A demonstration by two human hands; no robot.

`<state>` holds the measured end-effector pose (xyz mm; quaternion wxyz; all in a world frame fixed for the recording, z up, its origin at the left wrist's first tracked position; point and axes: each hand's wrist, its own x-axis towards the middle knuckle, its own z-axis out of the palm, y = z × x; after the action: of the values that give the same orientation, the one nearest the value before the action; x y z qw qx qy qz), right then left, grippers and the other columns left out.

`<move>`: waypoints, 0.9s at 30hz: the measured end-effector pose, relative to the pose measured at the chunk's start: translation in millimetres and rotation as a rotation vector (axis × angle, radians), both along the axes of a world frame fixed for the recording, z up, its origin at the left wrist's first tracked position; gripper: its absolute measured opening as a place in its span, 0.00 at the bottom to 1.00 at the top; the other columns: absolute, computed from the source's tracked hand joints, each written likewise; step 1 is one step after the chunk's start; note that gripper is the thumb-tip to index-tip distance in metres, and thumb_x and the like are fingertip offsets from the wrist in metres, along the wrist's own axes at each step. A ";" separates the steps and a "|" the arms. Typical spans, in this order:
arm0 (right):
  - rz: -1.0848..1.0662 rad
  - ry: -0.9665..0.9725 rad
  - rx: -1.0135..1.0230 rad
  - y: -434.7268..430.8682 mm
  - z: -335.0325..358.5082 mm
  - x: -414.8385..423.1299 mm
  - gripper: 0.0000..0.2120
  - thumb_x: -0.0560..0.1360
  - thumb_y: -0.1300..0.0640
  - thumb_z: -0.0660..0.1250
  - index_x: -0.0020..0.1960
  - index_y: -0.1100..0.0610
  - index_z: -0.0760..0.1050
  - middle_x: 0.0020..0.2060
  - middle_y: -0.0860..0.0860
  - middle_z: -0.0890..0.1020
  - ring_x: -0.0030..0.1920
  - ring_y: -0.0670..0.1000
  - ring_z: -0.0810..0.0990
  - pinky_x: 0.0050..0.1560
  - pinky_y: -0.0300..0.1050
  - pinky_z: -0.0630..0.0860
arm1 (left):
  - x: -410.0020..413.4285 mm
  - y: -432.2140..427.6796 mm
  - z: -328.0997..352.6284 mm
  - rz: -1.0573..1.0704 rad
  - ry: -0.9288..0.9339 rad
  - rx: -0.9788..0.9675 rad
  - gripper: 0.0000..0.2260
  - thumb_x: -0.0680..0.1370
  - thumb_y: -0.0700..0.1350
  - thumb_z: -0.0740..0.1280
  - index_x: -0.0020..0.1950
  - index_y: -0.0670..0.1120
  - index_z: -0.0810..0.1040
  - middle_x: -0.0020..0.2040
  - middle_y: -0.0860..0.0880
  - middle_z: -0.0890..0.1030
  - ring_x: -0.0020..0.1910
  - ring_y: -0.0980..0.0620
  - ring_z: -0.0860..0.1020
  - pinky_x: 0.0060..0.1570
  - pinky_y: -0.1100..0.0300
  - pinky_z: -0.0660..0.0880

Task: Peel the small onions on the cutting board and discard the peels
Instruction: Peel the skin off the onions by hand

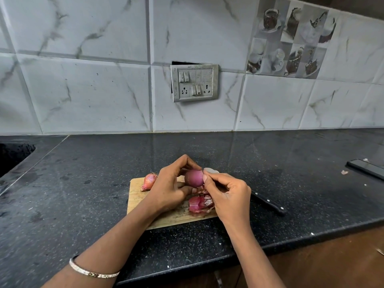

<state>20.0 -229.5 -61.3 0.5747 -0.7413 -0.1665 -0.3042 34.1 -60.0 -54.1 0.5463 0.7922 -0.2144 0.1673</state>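
A small purple onion (194, 178) is held above the wooden cutting board (137, 196). My left hand (171, 183) grips it from the left with curled fingers. My right hand (227, 194) pinches its right end with thumb and forefinger. An unpeeled pinkish onion (148, 181) lies on the board's far left corner. A heap of reddish peels (200, 203) sits on the board under my right hand. Something pale (211, 170) shows just behind my right fingertips; I cannot tell what it is.
A black-handled knife (268, 203) lies on the dark granite counter (83, 183) right of the board. A dark flat object (366, 168) sits far right. A sink opening (12, 156) is at the far left. The counter's front edge runs close below the board.
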 end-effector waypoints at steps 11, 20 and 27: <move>-0.012 0.022 0.048 -0.1 -0.6 -1.1 0.08 0.74 0.65 0.73 0.48 0.54 0.87 0.38 0.41 0.87 0.41 0.41 0.85 0.43 0.33 0.80 | -2.2 -2.8 1.8 0.018 0.014 -0.016 0.20 0.71 0.28 0.75 0.54 0.48 0.76 0.51 0.55 0.81 0.55 0.54 0.82 0.49 0.50 0.84; 0.024 0.003 0.046 0.2 1.5 -4.0 0.02 0.75 0.60 0.75 0.45 0.54 0.85 0.37 0.42 0.86 0.40 0.42 0.85 0.41 0.32 0.78 | -4.9 -3.9 5.7 0.066 -0.033 0.018 0.19 0.69 0.30 0.78 0.53 0.45 0.76 0.51 0.55 0.82 0.51 0.57 0.83 0.48 0.50 0.84; -0.085 0.035 0.027 -1.1 -3.5 6.0 0.02 0.77 0.62 0.72 0.45 0.56 0.83 0.36 0.45 0.85 0.38 0.42 0.84 0.39 0.33 0.77 | -3.8 -2.8 3.4 0.015 -0.002 -0.011 0.21 0.71 0.27 0.74 0.54 0.48 0.74 0.56 0.48 0.80 0.53 0.49 0.84 0.51 0.50 0.84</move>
<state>26.0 -230.7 -64.8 0.5741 -0.7451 -0.1205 -0.3173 30.4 -62.8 -50.7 0.5494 0.7905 -0.2082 0.1732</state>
